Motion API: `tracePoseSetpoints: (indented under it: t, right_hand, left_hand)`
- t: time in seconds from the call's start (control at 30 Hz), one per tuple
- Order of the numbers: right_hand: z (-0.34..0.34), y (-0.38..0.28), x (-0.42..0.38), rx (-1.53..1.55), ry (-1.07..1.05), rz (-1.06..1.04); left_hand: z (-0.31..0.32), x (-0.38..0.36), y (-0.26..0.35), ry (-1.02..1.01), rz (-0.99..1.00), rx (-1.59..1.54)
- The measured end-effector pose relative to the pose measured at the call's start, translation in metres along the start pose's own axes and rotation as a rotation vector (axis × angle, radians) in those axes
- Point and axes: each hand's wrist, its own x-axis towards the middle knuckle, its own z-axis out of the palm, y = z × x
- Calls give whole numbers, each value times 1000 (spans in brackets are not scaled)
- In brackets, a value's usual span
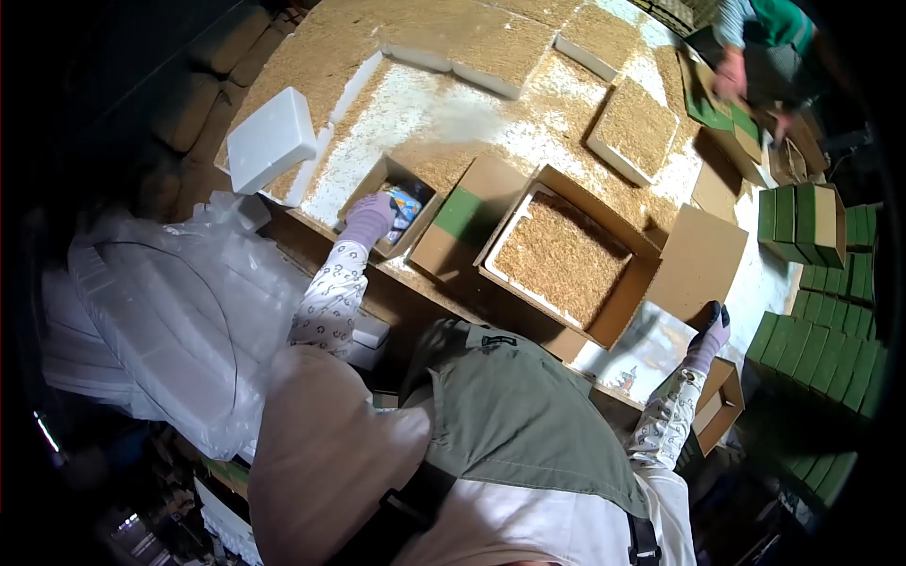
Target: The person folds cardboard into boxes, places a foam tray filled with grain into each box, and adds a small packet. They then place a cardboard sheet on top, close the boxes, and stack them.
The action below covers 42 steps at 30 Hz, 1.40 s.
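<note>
My left hand (pixel 370 219), in a light purple glove, reaches into a small cardboard box (pixel 427 209) at the table's near edge. Its fingers are against blue printed packets (pixel 404 209) inside; their grip is partly hidden. In front of me stands an open carton (pixel 604 219), with a white foam tray (pixel 512 276) full of wood shavings (pixel 562 255) in it. My right hand (pixel 717 328), in a purple glove with dark fingers, is closed at the corner of the carton's right flap (pixel 703 259). A flap with a green band (pixel 460 215) lies folded out on the left.
White foam trays of shavings (pixel 637 127) cover the table's far side. A white foam lid (pixel 272 141) rests at the left edge, above plastic-wrapped foam (pixel 170 321). Green boxes (pixel 812 349) are stacked at right. Another person's hand (pixel 729 77) works at a green carton.
</note>
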Motion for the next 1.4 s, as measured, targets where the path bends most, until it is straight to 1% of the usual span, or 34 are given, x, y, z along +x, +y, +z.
tracePoseSetpoints:
  t: [0.03, 0.1, 0.17, 0.2, 0.23, 0.27, 0.3, 0.33, 0.37, 0.4, 0.43, 0.47, 0.5, 0.57, 0.6, 0.63, 0.67, 0.7, 0.77, 0.8, 0.83, 0.9, 0.97, 1.0, 1.03, 1.1, 1.17, 1.2, 1.23, 1.27, 1.3, 1.33, 1.37, 1.4]
  right_hand:
    - [-1, -15, -17, -4, 3, -91]
    - [8, -44, -41, -214, -40, -447]
    - [63, -143, -148, -249, -121, -696]
    - [74, -148, -174, -342, -212, -868]
    - [86, -162, -216, -439, -342, -1007]
    - [95, -132, -227, -514, -545, -1380]
    - [103, -145, -253, -533, -821, -1453]
    - [103, -130, -256, -601, -980, -1351]
    - [107, -117, -254, -662, -1127, -1240]
    - [114, -127, -253, -577, -1052, -1141]
    - [122, -141, -256, -491, -986, -1031]
    - [138, -162, -264, -564, -872, -974]
    - [165, -143, -254, -862, -888, -977]
    - [184, -88, -240, -1143, -973, -976]
    - [179, -108, -242, -1151, -1110, -877]
    - [168, -81, -231, -660, -1123, -923]
    - [149, -90, -221, -434, -1014, -776]
    - [129, -100, -211, -219, -885, -625]
    - [90, -68, -176, 58, -382, -167]
    - [89, -34, -167, 136, -370, -32]
    - [88, -5, -175, 420, -551, 491]
    - [134, 81, -182, -148, -677, 195]
    - [147, 29, -206, -430, -472, 47]
    - [142, 21, -205, -424, -462, 55]
    - [130, 22, -192, -288, -602, 129]
    - [86, 10, -186, -368, -623, 150]
    - [21, 19, -176, -268, -476, 61]
    - [-24, 45, -163, -48, -352, 40]
    - [-82, 54, -138, 342, -317, 215]
    - [-146, 87, -103, 85, 83, -120]
    - [-208, 16, -101, -130, 416, -325]
    - [-271, -4, -86, -398, 726, -400]
    - [-339, 14, -59, -797, 751, -352]
    - [-394, 42, -23, -674, 624, 62]
  left_hand:
    - [-19, -9, 7, 33, -2, -63]
    - [-86, -71, 55, 137, 126, -559]
    - [-88, -126, 119, 471, 482, -881]
    - [-78, -141, 154, 579, 835, -633]
    - [-53, -139, 166, 602, 949, -713]
    - [-28, -138, 178, 617, 1068, -786]
    - [-22, -113, 177, 760, 914, -363]
    - [-17, -88, 176, 887, 762, 64]
    - [-48, -111, 155, 772, 750, -436]
    - [-41, -86, 138, 563, 489, -819]
    - [-28, -56, 122, 300, 441, -1284]
    - [-28, -49, 115, 172, 439, -1246]
    - [-24, -43, 109, -126, 444, -1334]
    - [22, -22, 107, -303, 844, -1237]
    - [56, 7, 121, -382, 734, -1354]
    - [42, -19, 142, -299, 668, -1155]
    - [24, -48, 164, -235, 600, -954]
    - [27, -51, 186, -239, 397, -794]
    - [46, -34, 193, -282, 439, -886]
    - [58, -23, 196, -296, 461, -931]
    - [66, -21, 192, -290, 422, -977]
    - [68, -20, 191, -319, 350, -1054]
    - [22, -68, 186, -759, 288, -1333]
    - [32, -66, 174, -785, 285, -1430]
    - [41, -60, 168, -823, 283, -1520]
    - [30, -86, 189, -887, 530, -1422]
    - [40, -107, 233, -1065, 411, -1514]
    - [78, -88, 247, -1150, 242, -1571]
    - [116, -69, 266, -1229, 73, -1620]
    - [132, -88, 300, -1363, 279, -1545]
    - [149, -108, 333, -1473, 501, -1467]
    - [178, -133, 377, -1470, 470, -1461]
    - [182, -173, 422, -1265, 971, -1194]
    - [185, -208, 463, -1071, 1339, -862]
